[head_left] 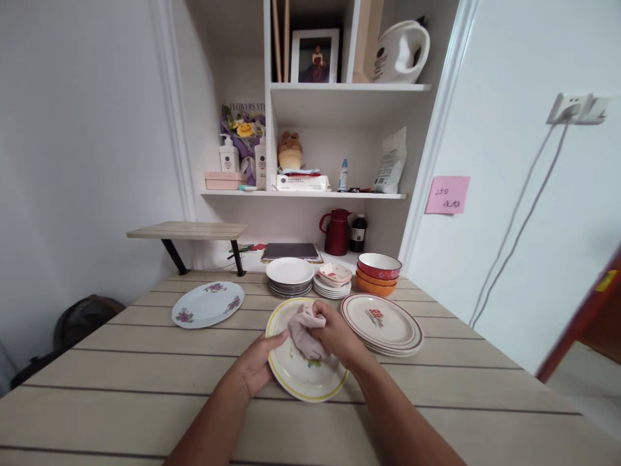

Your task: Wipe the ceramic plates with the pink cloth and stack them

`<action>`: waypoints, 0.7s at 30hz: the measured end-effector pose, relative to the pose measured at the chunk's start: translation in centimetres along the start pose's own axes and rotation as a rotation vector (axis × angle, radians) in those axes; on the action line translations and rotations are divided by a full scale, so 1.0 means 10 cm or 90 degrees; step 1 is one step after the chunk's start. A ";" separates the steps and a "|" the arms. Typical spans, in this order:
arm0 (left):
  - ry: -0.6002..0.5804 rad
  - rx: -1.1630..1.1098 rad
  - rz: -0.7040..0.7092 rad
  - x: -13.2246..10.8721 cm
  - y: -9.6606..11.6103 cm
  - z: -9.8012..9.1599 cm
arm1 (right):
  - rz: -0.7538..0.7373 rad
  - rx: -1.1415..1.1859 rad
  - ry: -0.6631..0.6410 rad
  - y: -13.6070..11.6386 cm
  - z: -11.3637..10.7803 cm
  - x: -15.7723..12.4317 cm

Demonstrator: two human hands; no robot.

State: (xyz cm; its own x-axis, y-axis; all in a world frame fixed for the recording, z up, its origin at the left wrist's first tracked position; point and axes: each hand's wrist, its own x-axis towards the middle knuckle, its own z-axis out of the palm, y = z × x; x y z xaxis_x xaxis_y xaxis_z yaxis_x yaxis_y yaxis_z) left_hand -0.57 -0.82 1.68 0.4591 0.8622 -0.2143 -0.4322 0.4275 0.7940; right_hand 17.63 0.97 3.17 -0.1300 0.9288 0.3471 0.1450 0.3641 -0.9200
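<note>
Plate with a yellow rim (299, 377) is occupying the centre of the workspace, above the near part of the wooden table (204, 388); whether its underside is touching the boards, cannot tell. Clock positions are taking this plate as centre, 12 pointing away from the person.

Left hand (257, 366): closing on the rim at 9 o'clock, thumb lying over the upper face, fingers passing mostly out of sight beneath.

Right hand (338, 333): at 2 o'clock, curling tightly around a bunched pale cloth (306, 330). The cloth is covering part of the plate's face toward 12; a small printed motif is showing just below it.

Surroundings: an oval floral platter (207, 305) is lying at 10. A stack of white plates (290, 272) is standing between 11 and 12. Small bowls (334, 274) are sitting on small plates (332, 291) at 1. Nested bowls (377, 277) are standing between 1 and 2. Red-rimmed plates (383, 323) are forming a stack between 2 and 3, near the right hand.
</note>
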 end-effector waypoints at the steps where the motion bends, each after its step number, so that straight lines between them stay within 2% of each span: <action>1: -0.001 -0.002 -0.005 0.00 0.00 0.00 | 0.001 0.047 0.008 -0.01 0.02 0.00; 4: -0.010 -0.011 -0.019 0.02 -0.01 -0.02 | 0.034 0.120 0.030 0.00 0.06 0.00; 6: -0.025 -0.023 -0.019 0.04 -0.01 -0.03 | 0.075 0.114 0.057 0.04 0.08 0.01; 8: -0.043 -0.030 -0.017 0.05 -0.02 -0.05 | 0.075 0.030 0.099 0.07 0.06 0.02; 11: -0.057 -0.033 -0.018 0.07 -0.03 -0.09 | -0.006 -0.208 0.108 0.08 -0.03 0.04; 14: -0.053 -0.041 -0.019 0.07 -0.04 -0.12 | -0.034 -0.360 0.026 0.05 -0.17 0.04; 18: -0.046 -0.061 -0.019 0.08 -0.04 -0.12 | -0.049 -0.333 -0.138 -0.01 -0.34 -0.02; 21: -0.049 -0.077 -0.025 0.09 -0.03 -0.12 | -0.017 -0.328 -0.232 -0.04 -0.37 -0.06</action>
State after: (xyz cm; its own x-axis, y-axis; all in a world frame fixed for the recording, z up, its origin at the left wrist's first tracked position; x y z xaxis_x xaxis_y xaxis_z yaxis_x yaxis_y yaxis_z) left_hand -0.93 0.09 0.56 0.5330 0.8231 -0.1960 -0.5017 0.4940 0.7101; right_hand 21.31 0.52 4.00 -0.4531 0.8684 0.2014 0.5788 0.4584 -0.6744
